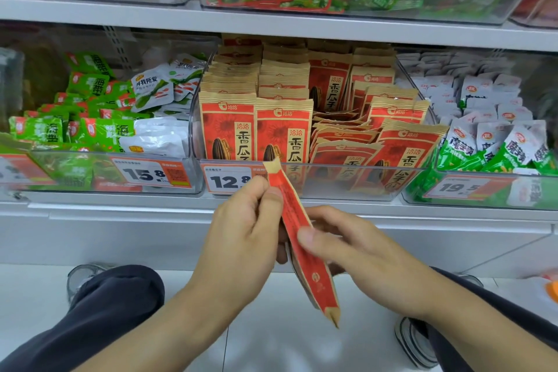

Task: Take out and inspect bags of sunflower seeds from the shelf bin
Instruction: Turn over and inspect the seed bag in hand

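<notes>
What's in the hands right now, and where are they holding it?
One sunflower seed bag, seen edge-on: left hand pinches its upper part, right hand its middle.

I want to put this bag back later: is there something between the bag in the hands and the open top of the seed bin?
Nothing visible blocks it. The held bag, pinched by the left hand and right hand, sits below and before the bin's clear front wall, which it must clear.

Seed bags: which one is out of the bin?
The bag held edge-on between the left hand and right hand, below the bin. All other seed bags sit inside the bin.
</notes>
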Demonstrator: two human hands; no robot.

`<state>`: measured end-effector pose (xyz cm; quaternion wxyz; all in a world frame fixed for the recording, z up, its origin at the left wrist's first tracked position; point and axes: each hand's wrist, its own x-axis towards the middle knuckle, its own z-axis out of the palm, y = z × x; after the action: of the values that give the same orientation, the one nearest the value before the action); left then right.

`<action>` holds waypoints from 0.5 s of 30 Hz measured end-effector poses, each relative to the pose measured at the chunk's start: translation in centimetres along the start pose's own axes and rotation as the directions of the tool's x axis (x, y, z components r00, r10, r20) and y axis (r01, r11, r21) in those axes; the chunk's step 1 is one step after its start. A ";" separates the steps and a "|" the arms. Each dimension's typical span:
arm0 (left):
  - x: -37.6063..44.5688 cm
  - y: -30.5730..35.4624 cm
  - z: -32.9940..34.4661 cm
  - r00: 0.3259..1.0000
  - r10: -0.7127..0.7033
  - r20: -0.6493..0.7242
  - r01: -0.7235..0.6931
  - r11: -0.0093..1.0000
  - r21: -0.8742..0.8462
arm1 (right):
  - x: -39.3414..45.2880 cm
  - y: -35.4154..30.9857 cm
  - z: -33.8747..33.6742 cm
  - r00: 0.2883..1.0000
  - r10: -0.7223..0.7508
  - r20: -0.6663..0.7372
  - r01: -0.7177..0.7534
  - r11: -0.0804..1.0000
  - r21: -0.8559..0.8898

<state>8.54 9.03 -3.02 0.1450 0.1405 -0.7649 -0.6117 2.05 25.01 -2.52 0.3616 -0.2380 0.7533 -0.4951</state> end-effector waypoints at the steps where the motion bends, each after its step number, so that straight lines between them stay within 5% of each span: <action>1: 0.1 0.1 -0.1 1.000 -0.011 -0.011 0.010 1.000 -0.012 | -0.1 0.0 -0.2 0.999 0.016 0.036 -0.017 1.000 0.015; 4: 0.1 0.3 -0.5 0.999 -0.041 0.017 0.041 0.999 -0.023 | 0.0 0.1 -0.3 0.998 0.058 0.008 -0.058 0.993 0.104; 9: -1.6 0.1 -1.6 0.957 -0.054 0.285 0.007 0.986 0.164 | 0.0 0.1 -0.2 0.989 0.101 -0.109 -0.075 0.972 0.221; 15: -2.5 -0.3 -2.6 0.901 -0.058 0.429 -0.032 0.979 0.199 | 0.1 0.5 0.5 0.993 0.097 -0.065 -0.077 0.963 0.260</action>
<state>11.90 7.58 -2.93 -0.0474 0.0202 -0.8350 -0.5478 2.35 24.83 -3.09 0.3815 -0.1365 0.7059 -0.5810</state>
